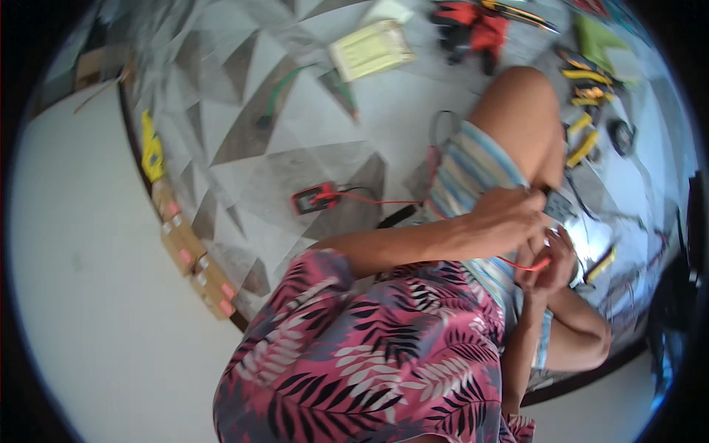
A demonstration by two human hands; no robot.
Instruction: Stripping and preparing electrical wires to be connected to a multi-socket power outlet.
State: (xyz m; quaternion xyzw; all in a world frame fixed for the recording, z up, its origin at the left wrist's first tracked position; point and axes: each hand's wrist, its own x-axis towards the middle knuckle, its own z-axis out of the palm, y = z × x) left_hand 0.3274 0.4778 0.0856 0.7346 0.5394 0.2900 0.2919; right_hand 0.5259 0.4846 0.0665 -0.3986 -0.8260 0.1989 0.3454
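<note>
Both my hands meet above my bent legs at the right. My left hand (pixel 509 218) is closed, its fingertips at a dark grey block (pixel 559 204) with what look like slots, perhaps a socket; the grip itself is partly hidden. Just below it, my right hand (pixel 552 269) has its fingers curled round a red test probe (pixel 543 263). A red lead runs from that probe under my left forearm. On the floor to the left lies a red multimeter (pixel 314 198) with a dark face and a red lead leading toward my lap. Glare beside my right hand hides detail.
Yellow-handled pliers (pixel 583 148) and a black roll (pixel 622 137) lie right of my knee. Ahead are red and black gloves (pixel 473 33), a yellow packet (pixel 373 50) and a green wire (pixel 279 97). Brown boxes (pixel 182 242) line the left wall.
</note>
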